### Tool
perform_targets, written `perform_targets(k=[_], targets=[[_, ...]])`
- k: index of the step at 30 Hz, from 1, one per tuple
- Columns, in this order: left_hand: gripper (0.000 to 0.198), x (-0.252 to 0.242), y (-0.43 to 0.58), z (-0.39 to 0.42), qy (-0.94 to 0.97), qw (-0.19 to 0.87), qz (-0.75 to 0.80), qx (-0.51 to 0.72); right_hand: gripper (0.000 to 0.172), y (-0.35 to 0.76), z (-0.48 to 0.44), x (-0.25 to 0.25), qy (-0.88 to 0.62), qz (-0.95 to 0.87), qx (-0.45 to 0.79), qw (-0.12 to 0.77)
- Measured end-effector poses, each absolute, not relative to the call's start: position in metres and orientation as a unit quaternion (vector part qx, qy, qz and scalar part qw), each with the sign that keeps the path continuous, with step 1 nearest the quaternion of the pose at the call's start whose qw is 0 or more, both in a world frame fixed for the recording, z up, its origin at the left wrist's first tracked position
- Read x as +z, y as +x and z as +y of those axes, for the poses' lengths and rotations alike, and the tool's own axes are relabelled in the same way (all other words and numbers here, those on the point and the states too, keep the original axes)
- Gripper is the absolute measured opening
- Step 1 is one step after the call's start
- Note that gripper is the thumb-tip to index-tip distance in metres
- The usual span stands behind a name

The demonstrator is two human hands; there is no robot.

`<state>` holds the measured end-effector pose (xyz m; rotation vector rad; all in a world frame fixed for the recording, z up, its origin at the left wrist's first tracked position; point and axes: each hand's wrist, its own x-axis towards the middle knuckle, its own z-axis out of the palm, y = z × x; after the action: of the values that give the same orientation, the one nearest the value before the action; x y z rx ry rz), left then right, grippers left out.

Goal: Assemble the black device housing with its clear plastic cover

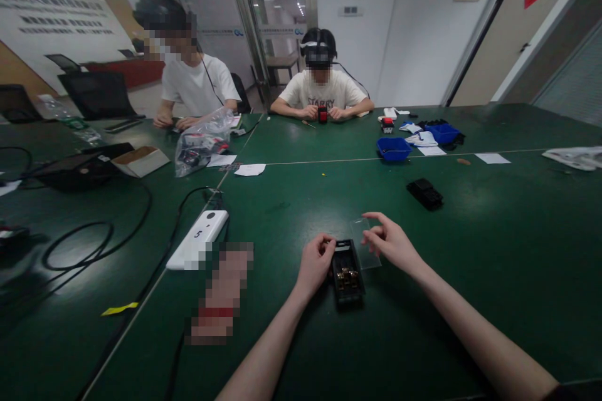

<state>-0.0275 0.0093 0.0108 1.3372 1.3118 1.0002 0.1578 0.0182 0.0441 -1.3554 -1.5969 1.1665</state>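
Observation:
A black open-topped plastic housing [348, 294] lies on the green table in front of me, with brass-coloured metal parts [347, 276] inside. My left hand [318, 261] is closed on its upper left edge. Just right of the housing is a thin clear plastic sheet [368, 255], tilted and partly over the housing's edge. The curled fingers of my right hand [389, 242] pinch this sheet at its right side, while the index finger stretches out above it. Beyond my right hand, a separate black plastic piece [425, 193] rests on the table.
To the left lie a white power bank [200, 239], a blurred-out flat object [226, 291] and black cables [98, 257]. Blue bins [394, 149] and gloves [422, 139] stand at the far right. Two people sit across; one holds a red and black device [322, 114]. A plastic bag [202, 144] lies far left.

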Motion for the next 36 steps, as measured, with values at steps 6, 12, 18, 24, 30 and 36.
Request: perform_targets(k=[6,12,18,24,30,36], targets=[[0.023,0.007,-0.028,0.011,0.563,0.475,0.538,0.408,0.046,0.142,0.010,0.040,-0.410,-0.543,0.608,0.409],[0.025,0.005,-0.030,0.012,0.583,0.458,0.532,0.409,0.039,0.132,0.005,0.030,-0.374,-0.539,0.634,0.410],[0.026,0.005,-0.030,0.013,0.589,0.443,0.536,0.412,0.036,0.131,0.004,0.025,-0.377,-0.555,0.626,0.398],[0.027,0.007,-0.029,0.011,0.569,0.475,0.535,0.406,0.035,0.132,0.004,0.025,-0.382,-0.570,0.614,0.390],[0.024,0.006,-0.030,0.011,0.577,0.464,0.532,0.411,0.034,0.133,0.000,0.030,-0.396,-0.602,0.590,0.365],[0.024,0.005,-0.030,0.011,0.567,0.477,0.532,0.410,0.032,0.135,-0.001,0.034,-0.418,-0.658,0.522,0.345]])
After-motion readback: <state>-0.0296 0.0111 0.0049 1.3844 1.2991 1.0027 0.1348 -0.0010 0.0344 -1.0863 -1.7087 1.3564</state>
